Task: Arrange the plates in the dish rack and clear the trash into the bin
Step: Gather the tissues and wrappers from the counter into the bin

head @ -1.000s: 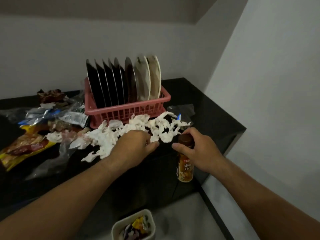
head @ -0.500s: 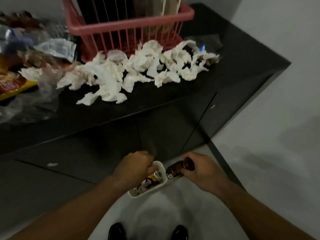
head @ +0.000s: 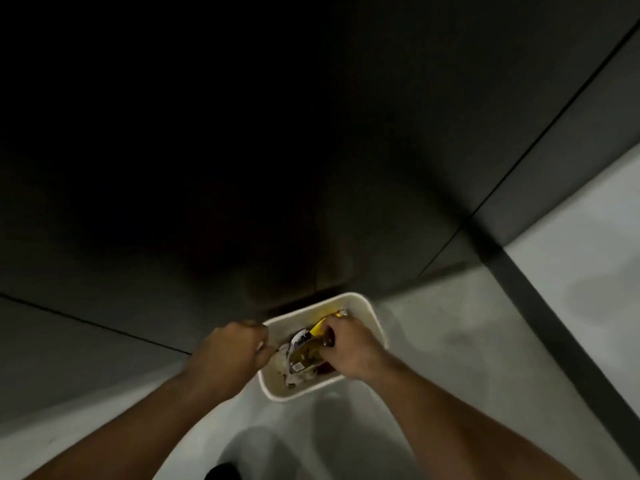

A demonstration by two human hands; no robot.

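Down low, both hands reach over a small white bin [head: 365,311] that stands on the pale floor [head: 467,341] against a dark cabinet front [head: 242,202]. The right hand [head: 349,351] is curled round the neck of a small brown bottle [head: 306,355], thumb and fingers wrapped just below its dark cap. The bottle lies tilted inside the bin, its body pointing from this hand toward the other one and resting on the trash under the palm. A yellow wrapper [head: 318,327] lies just beyond the right hand's knuckles, and crumpled white paper [head: 284,360] lies between the two hands. The left hand [head: 228,355] is balled into a fist at the bin's near left rim. A sliver of white shows by its fingers, but whether the fist grips anything cannot be told.
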